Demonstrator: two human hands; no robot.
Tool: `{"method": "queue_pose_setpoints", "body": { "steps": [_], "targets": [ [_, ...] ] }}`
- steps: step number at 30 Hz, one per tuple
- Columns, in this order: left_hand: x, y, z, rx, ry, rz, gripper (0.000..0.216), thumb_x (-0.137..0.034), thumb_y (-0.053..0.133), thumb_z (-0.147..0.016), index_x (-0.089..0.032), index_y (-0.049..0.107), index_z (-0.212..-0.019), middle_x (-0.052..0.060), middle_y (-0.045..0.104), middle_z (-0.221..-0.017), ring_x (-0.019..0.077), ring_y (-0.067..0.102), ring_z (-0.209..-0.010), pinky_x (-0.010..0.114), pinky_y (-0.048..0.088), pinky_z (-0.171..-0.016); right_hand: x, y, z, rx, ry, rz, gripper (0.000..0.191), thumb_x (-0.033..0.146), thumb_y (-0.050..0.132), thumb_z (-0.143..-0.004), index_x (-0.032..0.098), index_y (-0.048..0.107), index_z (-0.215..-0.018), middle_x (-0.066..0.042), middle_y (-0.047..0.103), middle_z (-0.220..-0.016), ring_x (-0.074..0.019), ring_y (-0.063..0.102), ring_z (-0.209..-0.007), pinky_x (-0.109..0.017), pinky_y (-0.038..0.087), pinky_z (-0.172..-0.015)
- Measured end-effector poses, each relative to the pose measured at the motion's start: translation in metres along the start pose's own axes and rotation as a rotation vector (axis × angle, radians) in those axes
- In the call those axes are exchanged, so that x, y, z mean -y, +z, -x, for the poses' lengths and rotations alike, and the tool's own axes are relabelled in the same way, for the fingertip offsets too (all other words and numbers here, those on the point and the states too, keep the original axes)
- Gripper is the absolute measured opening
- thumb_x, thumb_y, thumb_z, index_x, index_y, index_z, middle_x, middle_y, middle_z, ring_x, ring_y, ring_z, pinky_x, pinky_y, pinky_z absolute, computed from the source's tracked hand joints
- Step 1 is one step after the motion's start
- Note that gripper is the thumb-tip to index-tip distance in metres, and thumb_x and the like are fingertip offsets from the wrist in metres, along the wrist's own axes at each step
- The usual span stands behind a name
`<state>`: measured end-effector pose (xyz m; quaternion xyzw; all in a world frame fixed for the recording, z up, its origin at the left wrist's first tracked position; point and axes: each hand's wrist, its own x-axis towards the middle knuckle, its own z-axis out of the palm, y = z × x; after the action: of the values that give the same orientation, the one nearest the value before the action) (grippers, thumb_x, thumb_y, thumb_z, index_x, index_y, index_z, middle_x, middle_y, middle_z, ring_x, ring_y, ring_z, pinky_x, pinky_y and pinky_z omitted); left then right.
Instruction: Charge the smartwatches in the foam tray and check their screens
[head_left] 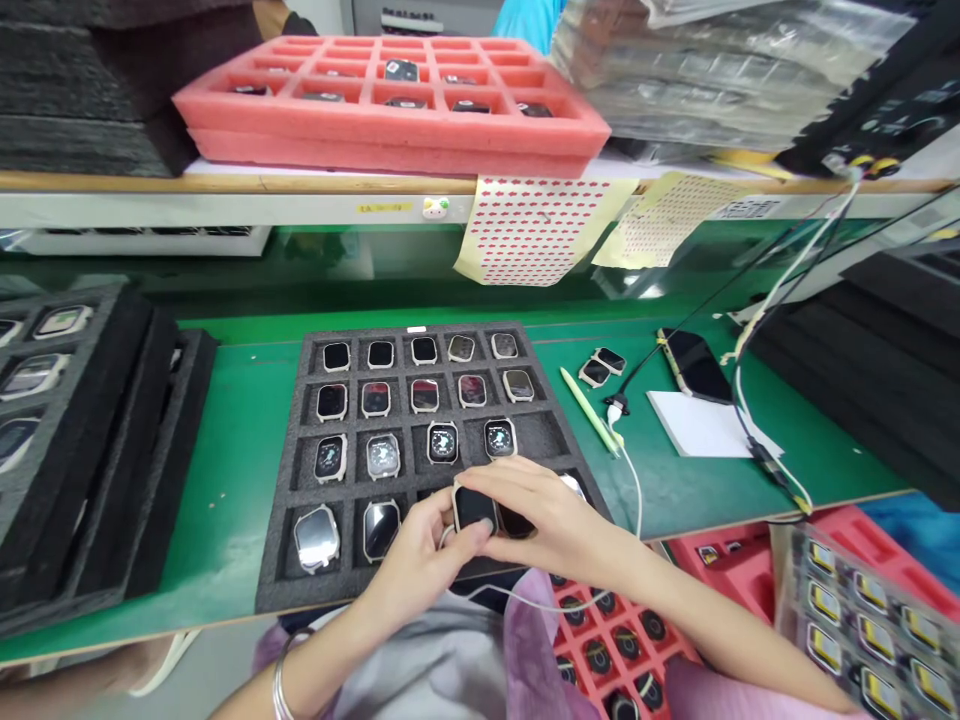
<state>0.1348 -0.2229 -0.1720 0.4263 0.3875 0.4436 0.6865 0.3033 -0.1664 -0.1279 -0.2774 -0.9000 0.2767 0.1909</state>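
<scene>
Over the front row of a dark grey foam tray (pixel 281 520), a smartwatch case (pixel 471 506) with a black screen is held between both hands. My left hand (pixel 424 550) is closed on its lower left side, thumb at the screen's lower corner. A white cable (pixel 637 480) runs near the watch, and a pale loop shows by the left fingers. My right hand (pixel 544 515) closes on the watch from the top and right. Beneath the right palm is another dark watch face (pixel 516 522), partly hidden. Strapless watches sit in the tray; several have lit dials, such as one watch (pixel 442 442).
Right of the tray lie two small watches (pixel 595 372), a green pen (pixel 589 410), white paper (pixel 697 425) and a phone (pixel 696 365). Black foam trays (pixel 157 450) are stacked left. A pink foam tray (pixel 397 140) stands on the shelf; another pink tray (pixel 611 665) is below the table edge.
</scene>
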Motion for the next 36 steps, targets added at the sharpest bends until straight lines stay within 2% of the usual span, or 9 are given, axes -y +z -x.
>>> {"method": "queue_pose_setpoints", "body": {
  "steps": [5, 8, 13, 17, 21, 28, 36],
  "targets": [
    [-0.001, 0.001, 0.003, 0.01, -0.035, -0.062, 0.051, -0.041, 0.068, -0.079, -0.015, 0.057, -0.121, 0.008, 0.067, -0.093, 0.0276, 0.056, -0.106, 0.038, 0.044, -0.094, 0.001, -0.005, 0.001, -0.025, 0.131, -0.083, 0.045, 0.028, 0.072, -0.079, 0.017, 0.056, -0.119, -0.009, 0.068, -0.111, -0.0208, 0.063, -0.101, -0.035, 0.05, -0.09],
    [0.0, 0.001, 0.002, 0.011, -0.037, -0.053, 0.051, -0.041, 0.068, -0.08, -0.015, 0.055, -0.121, 0.008, 0.067, -0.094, 0.026, 0.058, -0.102, 0.038, 0.044, -0.094, -0.001, -0.001, 0.002, -0.011, 0.08, -0.029, 0.045, 0.028, 0.068, -0.083, 0.018, 0.053, -0.123, -0.01, 0.064, -0.117, -0.0227, 0.06, -0.107, -0.039, 0.048, -0.093],
    [0.001, 0.001, -0.002, -0.067, 0.034, -0.011, 0.033, -0.038, 0.06, -0.086, -0.015, 0.059, -0.11, 0.01, 0.064, -0.11, 0.024, 0.057, -0.105, 0.035, 0.041, -0.097, -0.005, 0.005, 0.001, 0.021, 0.037, 0.057, 0.042, 0.028, 0.062, -0.087, 0.018, 0.049, -0.127, -0.011, 0.062, -0.119, -0.0248, 0.058, -0.109, -0.045, 0.047, -0.094],
    [-0.001, 0.001, -0.002, -0.026, 0.042, 0.028, 0.033, -0.036, 0.062, -0.085, -0.014, 0.06, -0.11, 0.01, 0.065, -0.109, 0.0242, 0.057, -0.103, 0.033, 0.042, -0.092, 0.0, -0.002, -0.002, 0.072, 0.004, 0.071, 0.039, 0.033, 0.061, -0.088, 0.018, 0.051, -0.124, -0.01, 0.063, -0.116, -0.0233, 0.059, -0.106, -0.043, 0.048, -0.092],
    [-0.001, -0.001, 0.002, -0.018, 0.021, 0.089, 0.029, -0.035, 0.066, -0.083, -0.015, 0.063, -0.103, 0.007, 0.066, -0.098, 0.0209, 0.059, -0.092, 0.03, 0.043, -0.085, 0.005, -0.004, -0.003, 0.11, -0.025, 0.088, 0.036, 0.03, 0.061, -0.088, 0.016, 0.052, -0.12, -0.01, 0.064, -0.114, -0.0227, 0.06, -0.103, -0.041, 0.048, -0.089],
    [-0.001, -0.003, 0.006, -0.006, -0.001, 0.113, 0.033, -0.036, 0.067, -0.082, -0.014, 0.063, -0.106, 0.007, 0.065, -0.096, 0.0205, 0.057, -0.088, 0.029, 0.043, -0.081, 0.004, 0.008, 0.002, -0.016, 0.003, -0.007, 0.039, 0.032, 0.068, -0.082, 0.017, 0.054, -0.116, -0.009, 0.066, -0.108, -0.0226, 0.062, -0.099, -0.039, 0.051, -0.085],
    [0.002, -0.002, 0.008, -0.008, -0.009, 0.137, 0.033, -0.035, 0.068, -0.081, -0.013, 0.064, -0.105, 0.005, 0.064, -0.09, 0.0177, 0.055, -0.082, 0.027, 0.042, -0.077, 0.006, 0.011, 0.004, -0.036, 0.017, -0.047, 0.041, 0.032, 0.069, -0.081, 0.016, 0.055, -0.117, -0.01, 0.065, -0.109, -0.0226, 0.061, -0.1, -0.039, 0.051, -0.087]
  ]
}}
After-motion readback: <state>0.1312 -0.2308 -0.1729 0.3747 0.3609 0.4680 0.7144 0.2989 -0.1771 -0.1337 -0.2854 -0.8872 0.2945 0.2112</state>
